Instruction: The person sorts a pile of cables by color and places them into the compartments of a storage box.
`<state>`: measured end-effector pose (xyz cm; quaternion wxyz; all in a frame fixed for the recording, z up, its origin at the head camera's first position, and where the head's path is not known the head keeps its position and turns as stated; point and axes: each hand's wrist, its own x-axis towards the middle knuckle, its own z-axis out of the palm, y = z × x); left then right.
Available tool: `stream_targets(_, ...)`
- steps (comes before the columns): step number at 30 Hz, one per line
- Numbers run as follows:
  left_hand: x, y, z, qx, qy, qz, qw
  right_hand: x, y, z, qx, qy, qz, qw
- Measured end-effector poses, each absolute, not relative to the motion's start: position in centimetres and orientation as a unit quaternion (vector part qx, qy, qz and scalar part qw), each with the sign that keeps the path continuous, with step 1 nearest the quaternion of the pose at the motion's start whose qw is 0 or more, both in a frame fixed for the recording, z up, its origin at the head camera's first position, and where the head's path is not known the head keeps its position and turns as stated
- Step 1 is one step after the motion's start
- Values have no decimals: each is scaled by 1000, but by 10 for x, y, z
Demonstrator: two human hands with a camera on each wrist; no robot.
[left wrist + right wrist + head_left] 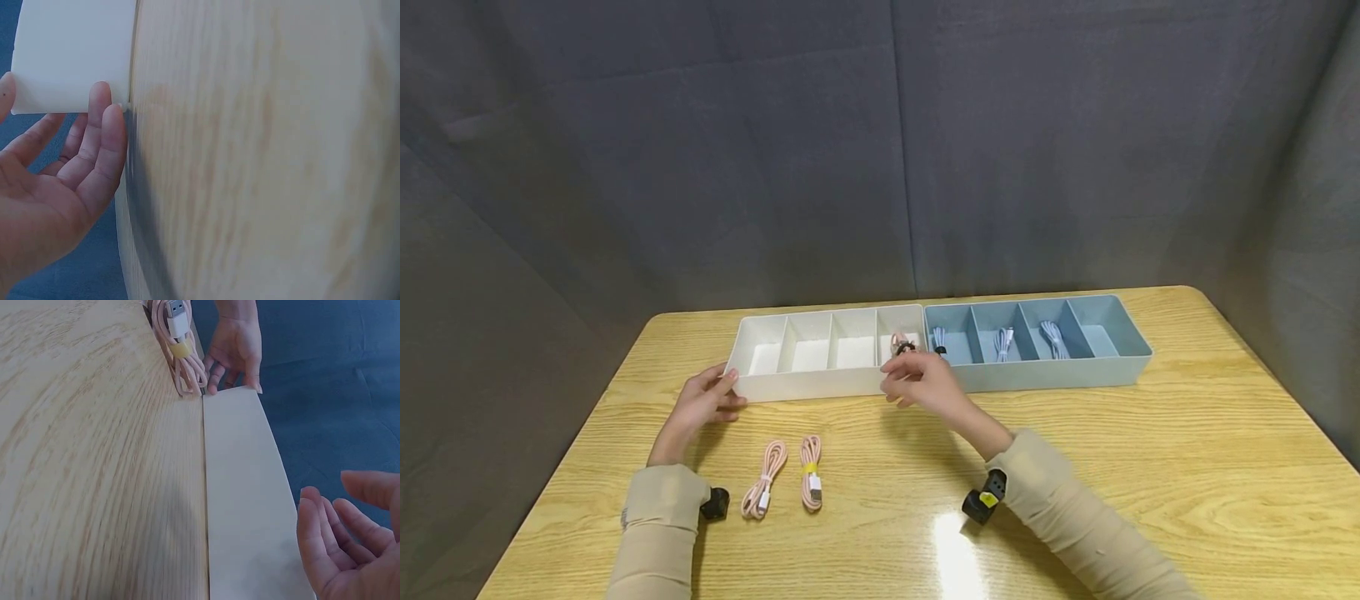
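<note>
A white divided box (pixel 808 384) stands lengthwise on the table, its right end against a blue-grey divided box (pixel 1060 374). My left hand (pixel 702 402) touches the white box's left end; in the left wrist view its fingers (pixel 91 140) lie loosely against that end wall. Just in front of the white box's rightmost compartment hovers my right hand (pixel 928 385), fingers loosely bent and nothing between them. In that compartment lies a pink cable (pixel 897 341) with a dark tie, partly hidden by the hand.
Two coiled pink cables lie on the table before the boxes: one with a pale tie (pixel 767 479), one with a yellow tie (pixel 810 454). Blue cables (pixel 1052 338) sit in three compartments of the blue-grey box. A dark curtain (pixel 805 167) hangs behind the table.
</note>
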<state>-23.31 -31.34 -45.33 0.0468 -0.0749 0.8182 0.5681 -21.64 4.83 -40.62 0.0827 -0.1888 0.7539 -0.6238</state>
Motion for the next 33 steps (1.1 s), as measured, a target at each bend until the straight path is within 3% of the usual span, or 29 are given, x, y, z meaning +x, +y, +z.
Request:
stream_targets(15,-220,-299,-428,-84,823,559,63,-212,32,-410,-230,756,-600,124)
stream_targets(22,-222,-301,-430,-85,828,551,63,-207,24,-401,-237,749,-604,136)
stream_targets(33,-222,-302,-432,-76,834,543,60,-214,10,-421,-271,740,-598,145)
